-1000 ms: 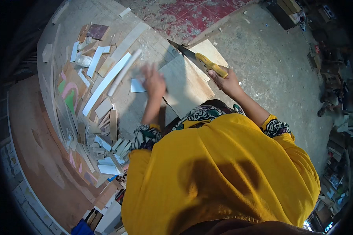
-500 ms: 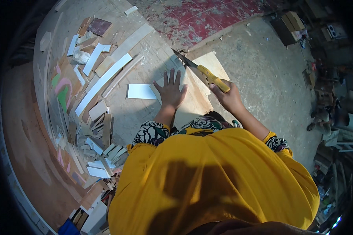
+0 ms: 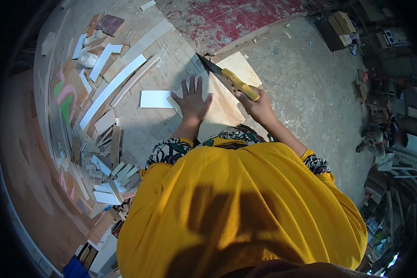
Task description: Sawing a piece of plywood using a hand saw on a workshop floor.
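My left hand (image 3: pixel 193 104) lies flat with fingers spread on a thin, pale plywood sheet (image 3: pixel 226 103) at the table's right edge. In my right hand (image 3: pixel 257 106) is the yellow handle of a handsaw (image 3: pixel 237 83), the fingers wrapped round its rear end. Its dark blade (image 3: pixel 209 65) points away and to the left, over the plywood just right of my left fingertips. Whether the teeth touch the wood, I cannot tell. A white rectangular piece (image 3: pixel 156 99) lies beside my left hand.
Wood offcuts and white strips (image 3: pixel 113 90) cover the table's left side, with a crumpled clear plastic bag (image 3: pixel 88 59) among them. Another pale sheet (image 3: pixel 241 66) shows beyond the saw. Concrete floor (image 3: pixel 306 92) lies right; a cardboard box (image 3: pixel 342 24) stands far right. Another person (image 3: pixel 373 138) sits at right.
The whole scene has shifted up and left in the view. The saw blade shows a little broader now. My left hand stays flat on the plywood, and my right keeps its grip.
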Demonstrator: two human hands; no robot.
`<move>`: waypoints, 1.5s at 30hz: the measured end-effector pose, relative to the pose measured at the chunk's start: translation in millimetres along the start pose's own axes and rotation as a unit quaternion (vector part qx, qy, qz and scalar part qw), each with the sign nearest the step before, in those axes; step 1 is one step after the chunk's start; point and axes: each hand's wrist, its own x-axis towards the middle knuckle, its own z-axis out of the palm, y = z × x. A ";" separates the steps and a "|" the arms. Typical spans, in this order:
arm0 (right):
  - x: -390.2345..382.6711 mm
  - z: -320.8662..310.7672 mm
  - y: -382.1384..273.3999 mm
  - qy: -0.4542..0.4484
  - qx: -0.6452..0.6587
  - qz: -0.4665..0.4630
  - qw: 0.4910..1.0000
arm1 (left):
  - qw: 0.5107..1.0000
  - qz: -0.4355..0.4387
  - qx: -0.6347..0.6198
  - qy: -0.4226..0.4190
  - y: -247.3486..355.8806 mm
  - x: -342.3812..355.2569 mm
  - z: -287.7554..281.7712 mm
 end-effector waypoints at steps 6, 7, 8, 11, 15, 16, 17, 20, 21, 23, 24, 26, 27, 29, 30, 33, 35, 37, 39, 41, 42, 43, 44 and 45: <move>4.5 -3.8 13.8 -0.033 0.075 0.020 0.996 | 1.000 0.006 0.006 -0.002 -3.3 0.6 -1.6; 6.9 -3.7 18.7 -0.025 0.105 0.007 0.994 | 1.000 0.004 0.008 0.000 -4.3 1.2 -2.3; 9.2 -4.8 22.9 -0.028 0.108 0.004 0.994 | 1.000 0.005 0.006 0.013 -5.5 2.0 -2.9; 16.7 -5.0 23.3 -0.026 0.104 -0.003 0.994 | 1.000 0.002 0.003 0.025 -7.4 8.5 -5.0; 24.3 1.0 0.0 -0.021 0.058 0.007 0.998 | 0.999 0.016 -0.029 0.027 -13.1 22.8 -7.3; 26.2 2.5 -8.9 -0.020 0.045 -0.006 0.999 | 0.999 0.016 -0.029 0.027 -12.0 30.7 -6.8; 28.8 3.1 -17.6 -0.018 0.032 -0.018 0.999 | 0.999 0.024 -0.016 0.027 -8.4 41.3 -4.7; 35.5 3.6 -43.8 -0.020 -0.003 0.007 1.000 | 0.994 0.056 -0.045 0.082 -14.8 50.7 14.9; 40.2 3.3 -44.2 -0.018 -0.003 0.009 1.000 | 0.983 0.082 -0.089 0.141 -14.7 54.5 13.3; 46.5 1.3 -42.0 -0.039 0.012 0.022 0.999 | 0.984 0.081 -0.085 0.134 -13.6 58.4 11.7; 46.1 -2.2 -49.1 -0.062 0.023 0.059 0.996 | 0.986 0.078 -0.078 0.128 -13.0 56.8 7.6; 46.0 -2.2 -46.9 -0.051 0.020 0.052 0.997 | 0.987 0.078 -0.079 0.117 -13.5 54.1 4.8; 46.7 -1.2 -48.3 -0.039 0.017 0.040 0.998 | 0.988 0.076 -0.078 0.111 -13.6 55.8 3.8; 48.4 -0.3 -56.9 -0.025 0.012 0.050 0.998 | 0.986 0.080 -0.085 0.118 -10.8 57.2 3.5; 47.7 -0.3 -57.1 -0.012 -0.002 0.048 0.999 | 0.985 0.079 -0.091 0.120 -9.6 52.8 3.7; 59.9 -9.8 -59.8 -0.021 -0.018 0.039 0.999 | 0.983 0.086 -0.090 0.133 -11.1 57.1 -0.2; 59.4 -17.1 -55.1 -0.048 0.023 0.101 0.993 | 0.989 0.079 -0.070 0.108 -10.6 55.9 -0.4; 49.8 -9.7 -46.4 -0.037 0.020 0.081 0.996 | 0.993 0.068 -0.047 0.087 -11.0 55.8 1.3; 34.4 2.9 -45.5 -0.015 0.028 0.031 0.999 | 0.994 0.055 -0.041 0.088 -10.6 58.0 3.8; 24.9 6.7 -39.6 -0.011 -0.002 0.016 1.000 | 0.994 0.057 -0.037 0.087 -7.8 58.9 4.0; 21.1 4.8 -39.6 -0.011 0.000 0.014 1.000 | 0.994 0.057 -0.033 0.085 -8.6 60.2 3.2; 16.8 -0.9 -39.4 -0.016 0.014 0.009 1.000 | 0.994 0.056 -0.031 0.087 -9.1 60.7 4.2; 13.3 -5.0 -38.7 -0.021 0.028 0.005 0.999 | 0.995 0.053 -0.035 0.082 -9.6 61.3 6.5; 9.4 -8.1 -36.7 -0.020 0.029 0.005 0.999 | 0.995 0.052 -0.039 0.077 -8.7 61.5 6.6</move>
